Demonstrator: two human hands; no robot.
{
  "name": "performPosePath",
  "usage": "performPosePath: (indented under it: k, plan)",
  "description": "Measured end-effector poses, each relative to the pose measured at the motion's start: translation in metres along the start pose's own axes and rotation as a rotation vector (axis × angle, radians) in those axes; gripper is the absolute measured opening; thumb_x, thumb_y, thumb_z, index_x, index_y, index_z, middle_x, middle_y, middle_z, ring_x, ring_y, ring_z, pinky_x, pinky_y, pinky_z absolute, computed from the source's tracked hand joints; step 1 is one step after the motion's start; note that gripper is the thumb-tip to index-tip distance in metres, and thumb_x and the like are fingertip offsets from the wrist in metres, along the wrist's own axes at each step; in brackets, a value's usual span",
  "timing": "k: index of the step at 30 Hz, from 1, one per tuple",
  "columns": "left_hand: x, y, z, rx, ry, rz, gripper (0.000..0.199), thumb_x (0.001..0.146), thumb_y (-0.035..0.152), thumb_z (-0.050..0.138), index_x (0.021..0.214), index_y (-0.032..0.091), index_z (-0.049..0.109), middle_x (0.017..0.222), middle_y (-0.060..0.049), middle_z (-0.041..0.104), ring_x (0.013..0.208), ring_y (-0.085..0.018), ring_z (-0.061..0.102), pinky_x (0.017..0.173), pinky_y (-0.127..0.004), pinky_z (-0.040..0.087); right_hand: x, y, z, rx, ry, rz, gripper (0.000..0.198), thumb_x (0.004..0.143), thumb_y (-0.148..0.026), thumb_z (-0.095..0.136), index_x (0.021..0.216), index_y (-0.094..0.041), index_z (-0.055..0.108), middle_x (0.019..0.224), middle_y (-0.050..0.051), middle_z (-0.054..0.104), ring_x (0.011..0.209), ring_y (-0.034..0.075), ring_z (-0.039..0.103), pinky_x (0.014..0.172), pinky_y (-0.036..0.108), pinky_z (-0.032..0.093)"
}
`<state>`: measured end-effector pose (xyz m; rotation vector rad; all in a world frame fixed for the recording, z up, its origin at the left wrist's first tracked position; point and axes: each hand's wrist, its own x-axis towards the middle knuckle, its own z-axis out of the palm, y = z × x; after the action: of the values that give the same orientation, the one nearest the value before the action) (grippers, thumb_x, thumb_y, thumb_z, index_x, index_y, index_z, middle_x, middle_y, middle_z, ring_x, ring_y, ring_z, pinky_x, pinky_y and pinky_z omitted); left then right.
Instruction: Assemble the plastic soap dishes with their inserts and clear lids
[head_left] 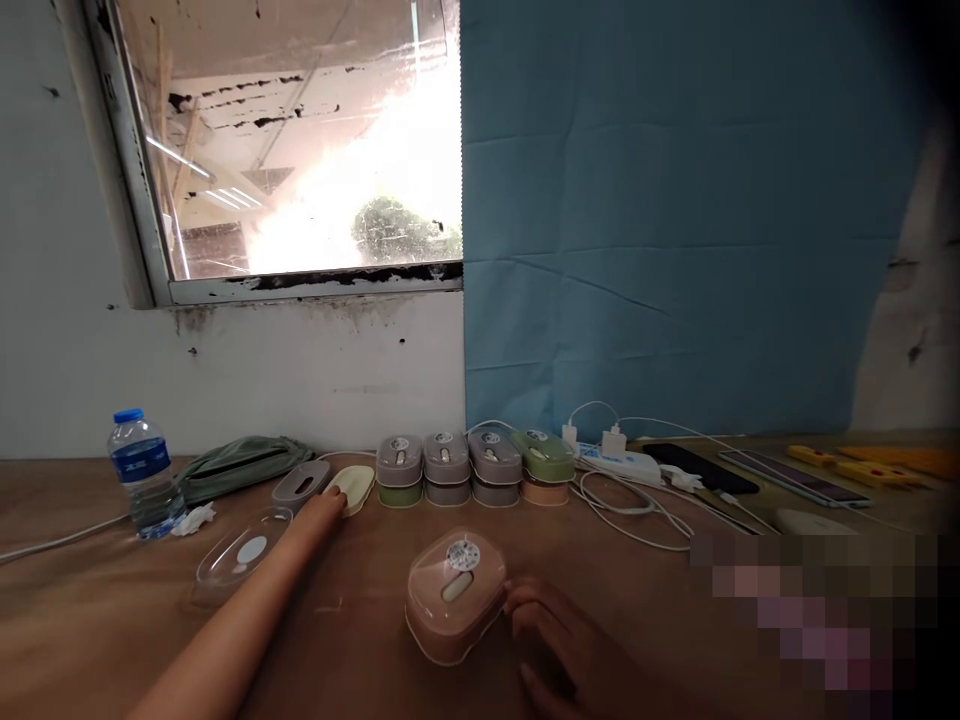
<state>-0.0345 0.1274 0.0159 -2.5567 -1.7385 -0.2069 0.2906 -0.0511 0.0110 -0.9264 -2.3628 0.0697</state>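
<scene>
The cream lid [358, 486] lies flat on the table [345, 640], under and just ahead of the left hand [326, 508], whose fingers meet its near left part; whether they pinch it or only rest on it, I cannot tell. Its long axis points away from the person and a little rightward. The left hand is clearly the nearer one to it. The pink box [456, 600] sits closer in, to the right of that forearm, its long axis slanting away to the right. The right hand [551, 635] is at its right side, fingertips at the edge, with thumb and fingers apart and nothing between them. Close around the cream lid, a grey lid [289, 487] lies to its left and the stacked boxes [448, 468] stand just to its right, limiting room sideways. The clear cover [225, 562] lies beside the left forearm. Farther left are a water bottle [142, 480] and a green pouch [240, 468]; cables [637, 512] curl right of the stacks.
</scene>
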Motion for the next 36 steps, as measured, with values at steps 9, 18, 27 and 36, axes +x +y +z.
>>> performPosePath:
  k: [9, 18, 27, 36]
  plan:
    - [-0.022, 0.044, 0.02, -0.211, 0.417, 0.096, 0.054, 0.062, -0.002, 0.032, 0.113, 0.014, 0.04, 0.12, -0.014, 0.043, 0.114, -0.022, 0.041, 0.096, -0.039, 0.033, -0.003, 0.015, 0.0, -0.004, 0.022, 0.116, 0.021, 0.075, -0.016, 0.052, 0.093, -0.024, 0.045, 0.1, 0.007, 0.054, 0.1, 0.019, 0.052, 0.085, 0.029, 0.047]
    - [-0.095, 0.14, 0.023, -0.782, 0.363, 0.179, 0.067, 0.06, 0.031, 0.064, 0.119, 0.019, 0.035, 0.127, -0.017, 0.032, 0.117, -0.031, 0.037, 0.091, -0.045, 0.039, -0.008, 0.026, 0.02, 0.036, -0.086, 0.359, 0.058, 0.068, -0.013, 0.048, 0.124, -0.022, 0.033, 0.134, 0.009, 0.028, 0.124, 0.023, 0.029, 0.101, 0.039, 0.031]
    - [-0.085, 0.134, 0.016, -1.074, 0.262, -0.114, 0.051, 0.058, 0.037, 0.066, 0.101, 0.017, 0.048, 0.106, -0.01, 0.054, 0.099, -0.024, 0.052, 0.084, -0.034, 0.041, -0.008, 0.026, 0.023, 0.002, -0.094, 0.377, 0.064, 0.077, -0.03, 0.047, 0.133, -0.015, 0.019, 0.139, 0.01, 0.02, 0.128, 0.022, 0.015, 0.106, 0.037, 0.02]
    - [-0.096, 0.103, 0.017, -1.184, 0.351, -0.321, 0.048, 0.073, 0.063, 0.032, 0.075, 0.017, 0.044, 0.068, -0.002, 0.056, 0.058, -0.015, 0.056, 0.058, -0.028, 0.043, 0.011, -0.005, 0.025, -0.045, -0.087, 0.22, 0.058, 0.074, -0.026, 0.052, 0.128, -0.021, 0.031, 0.139, 0.008, 0.014, 0.127, 0.025, 0.018, 0.103, 0.038, 0.024]
